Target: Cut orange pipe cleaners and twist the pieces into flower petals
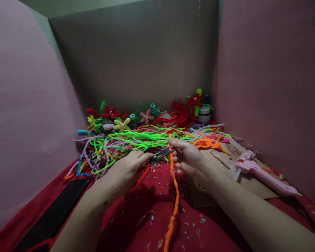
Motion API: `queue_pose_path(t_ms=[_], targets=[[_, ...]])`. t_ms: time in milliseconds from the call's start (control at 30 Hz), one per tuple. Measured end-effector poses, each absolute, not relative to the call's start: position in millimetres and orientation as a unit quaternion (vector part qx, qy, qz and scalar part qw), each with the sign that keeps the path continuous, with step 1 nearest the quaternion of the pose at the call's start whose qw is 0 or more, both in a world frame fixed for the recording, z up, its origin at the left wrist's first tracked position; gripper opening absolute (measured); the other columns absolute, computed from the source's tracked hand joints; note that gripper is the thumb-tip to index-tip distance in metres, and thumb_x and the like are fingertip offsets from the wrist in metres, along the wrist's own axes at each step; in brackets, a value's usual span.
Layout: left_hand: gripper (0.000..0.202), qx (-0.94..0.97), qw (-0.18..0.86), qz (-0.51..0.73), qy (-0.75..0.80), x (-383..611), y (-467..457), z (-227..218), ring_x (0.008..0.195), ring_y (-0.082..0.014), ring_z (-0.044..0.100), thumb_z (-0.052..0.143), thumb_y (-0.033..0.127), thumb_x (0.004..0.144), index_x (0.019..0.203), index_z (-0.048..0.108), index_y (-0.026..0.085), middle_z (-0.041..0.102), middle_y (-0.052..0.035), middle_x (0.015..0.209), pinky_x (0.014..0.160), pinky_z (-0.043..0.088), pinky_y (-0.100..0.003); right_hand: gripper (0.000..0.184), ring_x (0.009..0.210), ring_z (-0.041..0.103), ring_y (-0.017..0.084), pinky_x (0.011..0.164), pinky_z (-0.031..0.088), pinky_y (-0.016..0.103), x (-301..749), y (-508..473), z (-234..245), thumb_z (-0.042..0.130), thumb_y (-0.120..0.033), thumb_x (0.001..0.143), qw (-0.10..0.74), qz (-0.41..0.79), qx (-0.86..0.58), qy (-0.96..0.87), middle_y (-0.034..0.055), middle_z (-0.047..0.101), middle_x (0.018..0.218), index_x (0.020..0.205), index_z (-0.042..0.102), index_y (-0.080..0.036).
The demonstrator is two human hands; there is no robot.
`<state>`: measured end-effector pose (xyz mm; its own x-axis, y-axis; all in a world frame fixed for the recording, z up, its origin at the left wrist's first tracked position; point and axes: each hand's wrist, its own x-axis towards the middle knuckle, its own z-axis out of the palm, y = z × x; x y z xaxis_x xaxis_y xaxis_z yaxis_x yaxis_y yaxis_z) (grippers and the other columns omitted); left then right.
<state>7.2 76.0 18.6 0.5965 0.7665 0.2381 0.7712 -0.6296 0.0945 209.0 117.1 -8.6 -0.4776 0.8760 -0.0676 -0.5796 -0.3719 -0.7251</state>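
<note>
1. Currently mid-frame: orange fuzzy strip (175, 185), running from right hand (186, 154) down to bottom edge of frame.
2. Right hand: pinching strip near upper end, thumb and finger; other fingers partly hidden.
3. Left hand (136, 161): wrapped around dark scissors (160, 155), center of frame, blades aimed across strip beside right fingertips. Can't tell if actually pressing on it.
4. Handling, judging by looks: very light, soft, bendy; probably wire inside, so likely to hold a bend. Fuzzy, so hardly slippery. Not fragile, may shed fluff. Best hold: light pinch close to blades, loose length left hanging.
5. Nearby: bright green strips (136, 140) just beyond hands; fuzzy flowers (122, 125) left of center, farther back; small pot (204, 114) right of center, also back; pink glue gun (265, 173) at right, on cardboard (254, 187); red cloth (157, 196) underneath, bottom center.
6. Writing: none readable. No brand or label legible on glue gun, scissors or pot.
</note>
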Motion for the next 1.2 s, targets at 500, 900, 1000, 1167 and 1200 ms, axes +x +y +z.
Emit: queue_pose_path(t_ms=[500, 900, 1000, 1167, 1200], targets=[[0.027, -0.894, -0.032, -0.141, -0.425, 10.7, 75.1, 21.6, 0.079, -0.0119, 0.054, 0.033, 0.023, 0.088, 0.097, 0.059, 0.023, 0.062, -0.0018, 0.088, 0.070, 0.041, -0.021, 0.015, 0.030, 0.040, 0.006, 0.029, 0.027, 0.015, 209.3, 116.1, -7.3, 0.056, -0.023, 0.075, 0.457, 0.796, -0.241, -0.316, -0.0053, 0.046, 0.038, 0.062, 0.051, -0.015], [0.027, -0.890, -0.015, -0.134, -0.435, 11.9, 67.7, 24.7, 0.062, -0.0084, 0.053, 0.034, 0.019, 0.085, 0.097, 0.058, 0.020, 0.062, -0.0004, 0.076, 0.061, 0.040, -0.017, 0.016, 0.033, 0.043, 0.008, 0.033, 0.032, 0.018, 208.3, 120.1, -12.7, 0.055, -0.021, 0.074, 0.487, 0.794, -0.221, -0.289, -0.0035, 0.049, 0.041, 0.060, 0.050, -0.016], [0.026, -0.886, -0.006, -0.149, -0.438, 11.9, 68.7, 25.0, 0.064, -0.0080, 0.055, 0.035, 0.019, 0.084, 0.099, 0.057, 0.019, 0.063, -0.0005, 0.079, 0.060, 0.039, -0.016, 0.016, 0.034, 0.043, 0.007, 0.033, 0.031, 0.017, 209.2, 120.5, -12.0, 0.053, -0.018, 0.076, 0.502, 0.788, -0.218, -0.281, -0.0032, 0.050, 0.041, 0.060, 0.050, -0.016], [0.026, -0.862, 0.020, -0.196, -0.466, 4.5, 76.0, 24.2, 0.072, -0.0100, 0.056, 0.036, 0.024, 0.084, 0.102, 0.055, 0.018, 0.063, -0.0021, 0.087, 0.065, 0.041, -0.017, 0.018, 0.034, 0.044, 0.007, 0.031, 0.029, 0.016, 208.5, 117.8, -7.6, 0.054, -0.020, 0.076, 0.518, 0.765, -0.251, -0.288, -0.0023, 0.051, 0.043, 0.059, 0.052, -0.014], [0.027, -0.862, 0.023, -0.196, -0.467, 3.2, 77.1, 24.1, 0.076, -0.0108, 0.057, 0.035, 0.024, 0.085, 0.102, 0.055, 0.018, 0.063, -0.0032, 0.091, 0.068, 0.042, -0.018, 0.018, 0.034, 0.044, 0.007, 0.032, 0.030, 0.016, 208.0, 117.2, -7.1, 0.055, -0.020, 0.075, 0.528, 0.757, -0.253, -0.291, -0.0022, 0.052, 0.043, 0.059, 0.052, -0.014]])
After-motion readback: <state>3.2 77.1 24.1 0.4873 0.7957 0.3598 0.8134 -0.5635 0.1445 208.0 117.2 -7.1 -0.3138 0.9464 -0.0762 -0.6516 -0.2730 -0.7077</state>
